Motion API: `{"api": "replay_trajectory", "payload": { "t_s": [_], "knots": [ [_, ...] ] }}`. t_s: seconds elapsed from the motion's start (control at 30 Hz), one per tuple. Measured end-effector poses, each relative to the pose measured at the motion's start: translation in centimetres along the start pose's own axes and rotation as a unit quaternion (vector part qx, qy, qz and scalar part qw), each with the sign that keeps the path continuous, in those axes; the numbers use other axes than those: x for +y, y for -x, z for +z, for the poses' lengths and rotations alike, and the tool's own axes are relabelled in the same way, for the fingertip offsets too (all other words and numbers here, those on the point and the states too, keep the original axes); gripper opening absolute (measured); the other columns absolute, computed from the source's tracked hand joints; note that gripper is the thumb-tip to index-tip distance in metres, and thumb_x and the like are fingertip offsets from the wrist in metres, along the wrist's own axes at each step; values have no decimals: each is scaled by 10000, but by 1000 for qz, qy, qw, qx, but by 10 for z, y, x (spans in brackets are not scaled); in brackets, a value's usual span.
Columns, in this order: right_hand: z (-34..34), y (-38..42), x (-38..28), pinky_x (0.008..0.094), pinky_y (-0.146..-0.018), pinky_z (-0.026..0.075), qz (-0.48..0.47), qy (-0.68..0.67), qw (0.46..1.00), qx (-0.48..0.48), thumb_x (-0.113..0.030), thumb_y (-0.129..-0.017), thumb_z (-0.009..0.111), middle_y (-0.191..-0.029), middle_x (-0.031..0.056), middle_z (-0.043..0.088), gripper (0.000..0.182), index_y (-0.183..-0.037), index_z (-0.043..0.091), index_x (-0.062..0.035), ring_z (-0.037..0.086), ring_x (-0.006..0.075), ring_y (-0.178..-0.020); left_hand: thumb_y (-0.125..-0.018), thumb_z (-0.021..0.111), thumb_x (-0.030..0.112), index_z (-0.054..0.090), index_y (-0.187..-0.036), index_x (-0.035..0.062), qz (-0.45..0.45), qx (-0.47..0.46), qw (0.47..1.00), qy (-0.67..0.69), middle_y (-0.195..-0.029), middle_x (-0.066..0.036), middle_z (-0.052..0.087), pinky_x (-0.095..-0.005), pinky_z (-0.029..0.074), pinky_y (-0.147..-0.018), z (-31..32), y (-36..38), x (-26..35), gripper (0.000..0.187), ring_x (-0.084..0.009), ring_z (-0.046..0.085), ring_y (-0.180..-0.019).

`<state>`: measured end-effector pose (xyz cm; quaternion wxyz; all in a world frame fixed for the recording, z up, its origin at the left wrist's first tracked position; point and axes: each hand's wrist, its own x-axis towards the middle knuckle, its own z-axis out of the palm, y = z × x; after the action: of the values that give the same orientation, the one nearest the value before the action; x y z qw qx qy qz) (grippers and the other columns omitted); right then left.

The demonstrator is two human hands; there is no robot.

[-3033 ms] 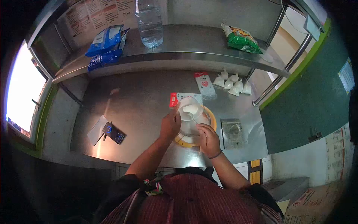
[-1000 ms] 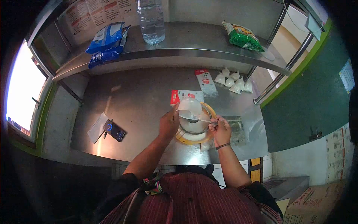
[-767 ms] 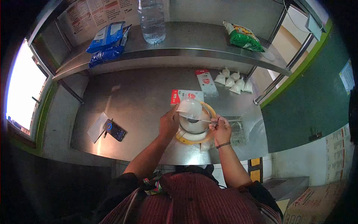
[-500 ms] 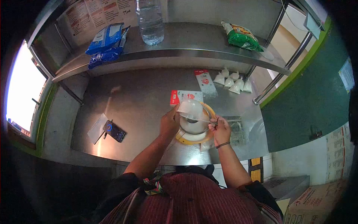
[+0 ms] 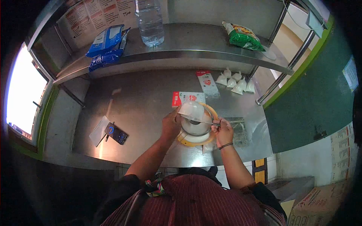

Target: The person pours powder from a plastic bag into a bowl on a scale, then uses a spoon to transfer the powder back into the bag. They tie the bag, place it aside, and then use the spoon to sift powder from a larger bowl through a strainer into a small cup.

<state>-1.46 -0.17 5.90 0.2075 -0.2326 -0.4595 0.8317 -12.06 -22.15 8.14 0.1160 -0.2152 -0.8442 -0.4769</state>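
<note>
In the head view my left hand [image 5: 172, 122] is closed on the side of a small white translucent bowl [image 5: 192, 111], which is tilted. My right hand [image 5: 224, 131] pinches a thin metal utensil, perhaps a spoon [image 5: 215, 124], whose other end reaches toward the bowl's lower edge. Both hands are above a yellow-rimmed round container [image 5: 214, 112]. Inside its rim sits a metal ring [image 5: 205, 133] with something white within; the tilted bowl hides part of it.
Behind the container lie red-and-white packets [image 5: 192, 97] and several small tied bags of white contents [image 5: 239, 87]. A clear flat packet [image 5: 239, 132] lies at right, a phone [image 5: 117, 133] at left. The shelf [image 5: 188, 41] above bears a water bottle [image 5: 150, 26], blue packs [image 5: 105, 45] and a green pack [image 5: 245, 38].
Almost nothing differs. The view has shifted very slightly, and both hands keep their hold on the bowl and the thin utensil in nearly the same position.
</note>
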Motion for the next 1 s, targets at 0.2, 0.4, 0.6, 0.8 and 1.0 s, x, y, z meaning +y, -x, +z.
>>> {"api": "replay_trajectory", "payload": {
  "t_s": [0.2, 0.4, 0.6, 0.8, 1.0],
  "knots": [
    [2, -1, 2, 248, -571, 534, -6, -5, 1000, 0, -225, -1072, 425, -925, 122, 670, 308, -1189, 554, 28, 640, 145, -653, -929, 571, 74, 601, -1333, 96, 65, 29, 997, 13, -998, -212, 703, -408, 558, -789, -1, -1, 0, 406, -322, 711, -891],
    [3, -3, 1, 247, -580, 537, -10, -5, 1000, -6, -232, -1071, 428, -905, 124, 666, 317, -1185, 553, 35, 638, 143, -653, -921, 582, 71, 602, -1322, 80, -4, -23, 1000, -16, -961, -209, 700, -412, 555, -767, -2, -1, 3, 402, -332, 709, -869],
    [3, -5, 3, 247, -585, 541, -4, -7, 1000, -6, -251, -1065, 446, -908, 125, 664, 327, -1170, 562, 35, 639, 142, -654, -909, 593, 71, 598, -1334, 96, 37, -1, 999, -4, -905, -205, 688, -426, 546, -721, 0, -2, 1, 425, -335, 693, -797],
    [2, -6, 4, 245, -569, 540, 4, -19, 1000, -11, -229, -1062, 447, -914, 119, 662, 308, -1177, 561, 33, 639, 143, -650, -904, 593, 79, 586, -1355, 110, 71, 14, 996, -46, -844, -210, 668, -440, 537, -681, 3, -4, -6, 452, -350, 666, -711],
    [2, -9, 7, 245, -558, 529, 12, -37, 999, -9, -219, -1065, 445, -909, 113, 658, 288, -1165, 562, 25, 634, 145, -652, -903, 578, 80, 590, -1349, 92, 65, 13, 997, -47, -834, -218, 660, -444, 533, -689, 6, -5, -12, 446, -346, 663, -717]
  ]
}}
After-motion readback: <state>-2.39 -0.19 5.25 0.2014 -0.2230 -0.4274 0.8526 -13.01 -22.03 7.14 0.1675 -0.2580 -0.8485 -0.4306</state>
